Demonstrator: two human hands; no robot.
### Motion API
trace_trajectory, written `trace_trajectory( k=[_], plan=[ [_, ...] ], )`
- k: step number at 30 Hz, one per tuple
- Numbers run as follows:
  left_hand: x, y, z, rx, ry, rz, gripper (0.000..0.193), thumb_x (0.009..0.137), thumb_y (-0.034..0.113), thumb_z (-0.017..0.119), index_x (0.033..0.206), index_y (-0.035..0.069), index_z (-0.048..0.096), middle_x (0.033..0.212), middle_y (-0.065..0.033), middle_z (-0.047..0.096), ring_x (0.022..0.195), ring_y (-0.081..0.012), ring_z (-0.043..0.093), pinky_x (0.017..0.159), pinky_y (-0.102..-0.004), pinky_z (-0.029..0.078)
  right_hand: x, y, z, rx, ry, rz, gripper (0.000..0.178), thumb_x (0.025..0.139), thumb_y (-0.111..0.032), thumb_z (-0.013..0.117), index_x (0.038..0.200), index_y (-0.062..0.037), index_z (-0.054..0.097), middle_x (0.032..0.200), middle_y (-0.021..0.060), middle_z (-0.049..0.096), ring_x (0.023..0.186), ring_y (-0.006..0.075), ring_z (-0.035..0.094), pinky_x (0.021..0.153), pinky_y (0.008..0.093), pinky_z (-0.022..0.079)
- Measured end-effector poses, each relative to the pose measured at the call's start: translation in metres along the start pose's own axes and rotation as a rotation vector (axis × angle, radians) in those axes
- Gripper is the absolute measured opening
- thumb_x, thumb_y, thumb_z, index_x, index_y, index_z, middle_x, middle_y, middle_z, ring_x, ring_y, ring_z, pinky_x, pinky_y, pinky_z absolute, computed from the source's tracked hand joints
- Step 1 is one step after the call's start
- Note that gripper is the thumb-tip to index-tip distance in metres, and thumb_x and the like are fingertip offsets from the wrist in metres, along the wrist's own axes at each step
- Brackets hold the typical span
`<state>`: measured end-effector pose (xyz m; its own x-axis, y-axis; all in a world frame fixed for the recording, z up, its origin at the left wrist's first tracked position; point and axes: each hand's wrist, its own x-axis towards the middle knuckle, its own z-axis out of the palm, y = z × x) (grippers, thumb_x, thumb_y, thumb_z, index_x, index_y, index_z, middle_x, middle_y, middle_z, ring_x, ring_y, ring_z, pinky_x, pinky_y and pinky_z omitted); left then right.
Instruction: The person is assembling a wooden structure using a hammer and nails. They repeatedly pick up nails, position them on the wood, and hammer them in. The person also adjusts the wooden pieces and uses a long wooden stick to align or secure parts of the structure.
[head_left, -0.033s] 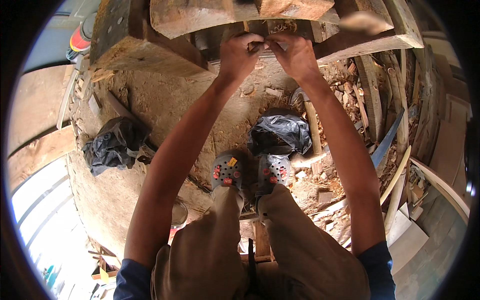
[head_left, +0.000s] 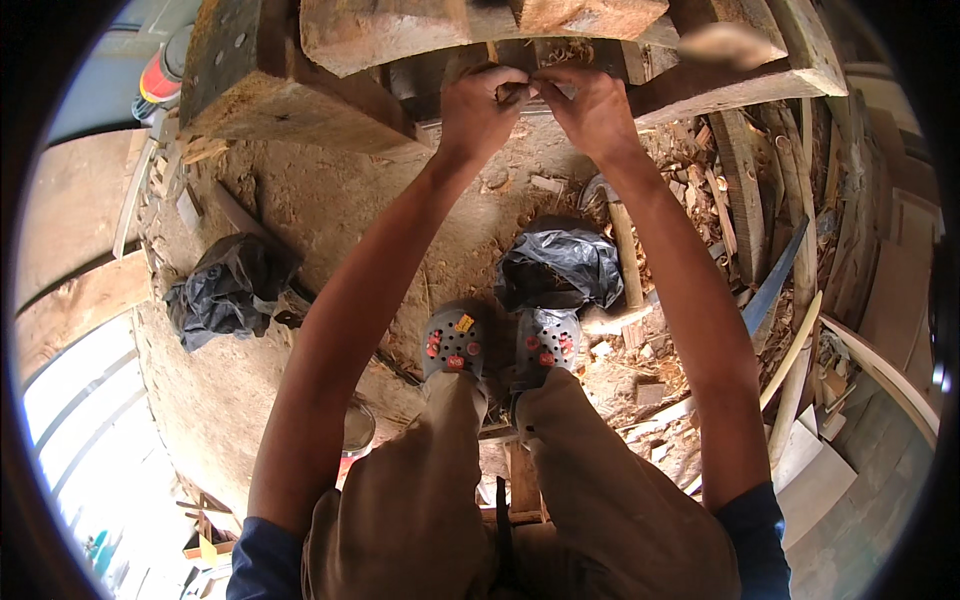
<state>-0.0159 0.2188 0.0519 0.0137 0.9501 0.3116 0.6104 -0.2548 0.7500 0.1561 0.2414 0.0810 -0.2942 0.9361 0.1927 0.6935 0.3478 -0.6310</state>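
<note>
Both arms reach forward to the rough wooden bench (head_left: 300,115). My left hand (head_left: 484,108) is closed in a pinch, thumb against fingers. Its fingertips meet those of my right hand (head_left: 588,108), which is pinched as well. Whatever lies between the fingertips is too small or too hidden to name. The hands are at the gap beneath a thick wooden block (head_left: 400,35) on the bench. Below them on the dirt floor is a crumpled black plastic bag (head_left: 560,265), just ahead of my clogs (head_left: 456,342).
Another black plastic bag (head_left: 232,290) lies at the left. A wooden-handled tool (head_left: 626,250) stands right of the nearer bag. Wood shavings, poles (head_left: 740,190) and a blue saw-like blade (head_left: 778,275) crowd the right side. A can (head_left: 358,430) is by my left leg.
</note>
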Motion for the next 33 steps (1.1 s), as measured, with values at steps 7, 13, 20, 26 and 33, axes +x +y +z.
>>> trace_trajectory(
  k=[7,13,20,26,33],
  plan=[
    [0.002,-0.011,0.014,-0.050,0.135,0.123,0.015,0.084,0.016,0.080,0.095,0.007,0.076,0.088,-0.0092,0.073,0.078,-0.0239,0.067,0.073,-0.0357,0.053,-0.027,0.001,-0.014,0.231,0.153,0.020,0.021,0.090,-0.016,0.074,0.108,-0.0050,0.074,0.101,0.0182,0.074,0.090,0.0328,0.074,0.082,0.0414,0.058],
    [-0.003,-0.002,0.016,-0.194,0.154,0.065,0.011,0.081,0.010,0.080,0.091,0.007,0.075,0.085,-0.0078,0.073,0.076,-0.0279,0.065,0.074,-0.0377,0.051,-0.176,0.043,-0.007,-0.072,0.299,0.253,0.025,0.094,-0.020,0.073,0.111,-0.0030,0.068,0.099,0.0154,0.070,0.090,0.0309,0.068,0.081,0.0412,0.054],
    [-0.003,-0.004,0.013,-0.164,0.165,0.125,0.013,0.079,0.006,0.079,0.091,0.007,0.074,0.085,-0.0088,0.072,0.078,-0.0288,0.066,0.074,-0.0395,0.051,-0.254,0.077,0.006,-0.279,0.188,0.324,0.040,0.093,-0.022,0.072,0.124,-0.0038,0.055,0.105,0.0204,0.068,0.091,0.0432,0.066,0.081,0.0513,0.054],
    [-0.003,-0.014,0.020,-0.083,0.189,0.208,0.013,0.079,0.007,0.078,0.090,0.011,0.074,0.087,-0.0060,0.072,0.083,-0.0285,0.066,0.077,-0.0398,0.049,-0.257,0.084,0.004,-0.329,0.032,0.418,0.040,0.094,-0.023,0.069,0.125,-0.0034,0.052,0.106,0.0213,0.066,0.094,0.0446,0.065,0.077,0.0528,0.054],
    [-0.007,-0.009,0.019,-0.110,0.194,0.135,0.010,0.080,0.010,0.077,0.089,0.013,0.074,0.090,-0.0032,0.071,0.089,-0.0260,0.065,0.086,-0.0406,0.044,-0.207,0.017,-0.039,0.003,0.094,0.368,0.026,0.104,-0.025,0.056,0.104,0.0007,0.061,0.069,0.0177,0.063,0.055,0.0296,0.060,0.053,0.0431,0.046]
  ],
)
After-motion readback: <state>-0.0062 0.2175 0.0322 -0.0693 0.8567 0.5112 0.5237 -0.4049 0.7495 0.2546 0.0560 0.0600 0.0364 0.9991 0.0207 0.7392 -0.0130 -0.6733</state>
